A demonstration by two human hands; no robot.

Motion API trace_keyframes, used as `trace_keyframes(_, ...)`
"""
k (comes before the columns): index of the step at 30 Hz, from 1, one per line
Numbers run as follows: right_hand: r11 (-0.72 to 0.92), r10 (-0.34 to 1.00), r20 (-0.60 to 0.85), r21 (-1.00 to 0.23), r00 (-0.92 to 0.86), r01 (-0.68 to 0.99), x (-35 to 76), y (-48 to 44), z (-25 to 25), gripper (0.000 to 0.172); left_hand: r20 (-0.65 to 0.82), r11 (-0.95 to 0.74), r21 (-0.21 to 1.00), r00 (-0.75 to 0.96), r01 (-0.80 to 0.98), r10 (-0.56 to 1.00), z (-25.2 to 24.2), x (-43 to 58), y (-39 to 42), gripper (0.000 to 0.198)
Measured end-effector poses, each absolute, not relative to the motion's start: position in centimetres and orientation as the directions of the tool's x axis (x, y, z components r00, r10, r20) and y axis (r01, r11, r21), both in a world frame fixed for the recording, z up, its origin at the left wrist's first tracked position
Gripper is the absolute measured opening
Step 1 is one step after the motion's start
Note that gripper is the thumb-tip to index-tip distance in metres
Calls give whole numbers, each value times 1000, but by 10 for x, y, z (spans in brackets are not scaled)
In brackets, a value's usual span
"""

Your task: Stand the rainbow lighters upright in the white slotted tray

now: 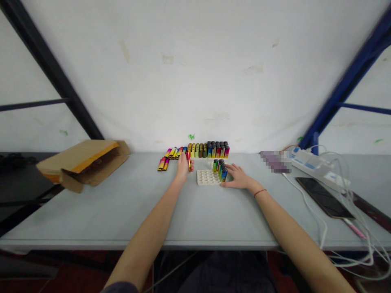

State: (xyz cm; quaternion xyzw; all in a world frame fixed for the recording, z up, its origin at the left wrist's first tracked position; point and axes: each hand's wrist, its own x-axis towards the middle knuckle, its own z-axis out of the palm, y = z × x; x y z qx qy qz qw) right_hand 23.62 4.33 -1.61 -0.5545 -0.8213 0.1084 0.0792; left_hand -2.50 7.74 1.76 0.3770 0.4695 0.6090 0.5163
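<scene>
My left hand point(183, 167) is closed round a red lighter point(188, 160), held upright just left of a white tray point(205, 178) with rows of round holes. Several coloured lighters point(221, 169) stand in the tray's right end. My right hand point(238, 177) rests on the table against the tray's right side, fingers spread beside those lighters. Behind the tray, a row of standing lighters point(214, 149) lines the wall. More lighters point(170, 158) lie loose to the left of that row.
An open cardboard box point(82, 163) lies on its side at the table's left. At the right sit a white power strip point(314, 167), a dark phone point(324, 197) and trailing white cables point(317, 219). Blue and black frame posts flank the white wall.
</scene>
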Motion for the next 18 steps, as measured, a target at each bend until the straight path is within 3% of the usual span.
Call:
trace_keyframes(7, 354, 931, 11, -273, -365, 895, 236, 43, -17, 102, -110, 105, 931, 4, -350, 994, 18, -20, 73, 59)
trace_keyframes(12, 354, 931, 5, -266, -366, 897, 237, 44, -17, 103, -33, -20, 944, -154, -328, 987, 13, -12, 69, 54)
trace_keyframes(18, 357, 930, 11, -265, -367, 896, 236, 44, -17, 103, -90, 1, 922, -213, -388, 973, 15, -12, 68, 46)
